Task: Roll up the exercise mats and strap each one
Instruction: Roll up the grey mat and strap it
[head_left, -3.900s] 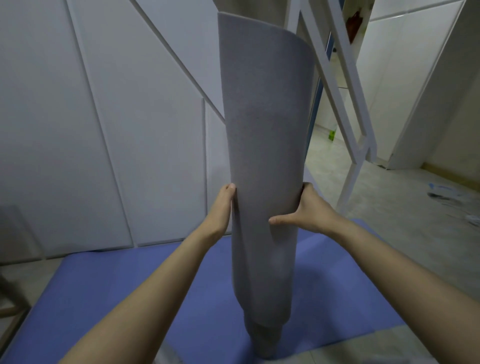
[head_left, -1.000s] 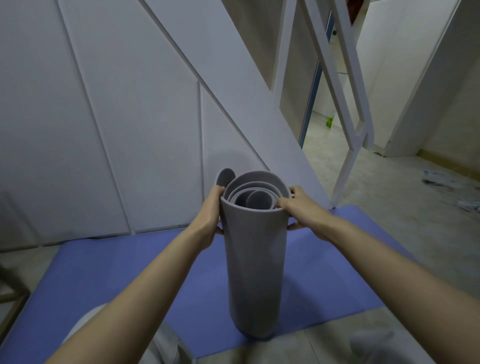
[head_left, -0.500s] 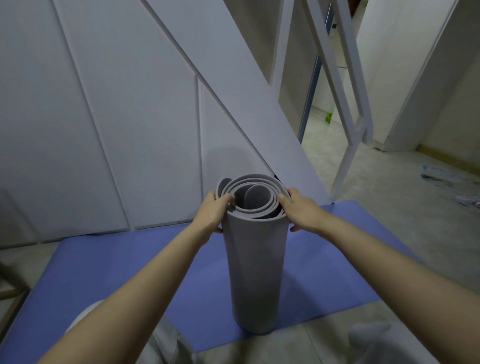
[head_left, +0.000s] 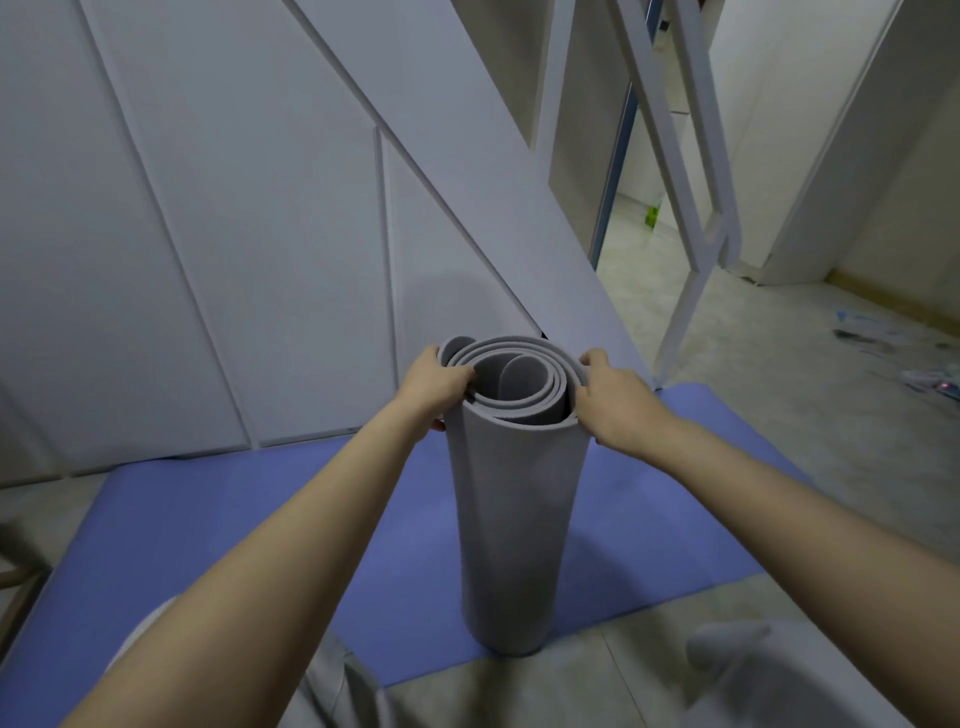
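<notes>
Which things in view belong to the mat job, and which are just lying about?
Job: grey rolled mat, upright, gripped at its top by left hand and right hand; blue mat flat under it.
Lying about: green bottle, floor litter, white frame.

So the grey foam exercise mat (head_left: 511, 519) is rolled into a loose spiral tube and stands upright on end, its bottom sitting at the near edge of a flat blue exercise mat (head_left: 208, 519) spread on the pale tiled floor (head_left: 857, 467). The left hand (head_left: 434, 387) grips the top rim at 9 o'clock with fingers hooked into the coils, and the right hand (head_left: 610, 402) holds the rim at 3 o'clock. A white panelled wall (head_left: 208, 208) fills 10 to 12 o'clock behind, and a white slanted frame (head_left: 696, 156) leans at 1 o'clock.
</notes>
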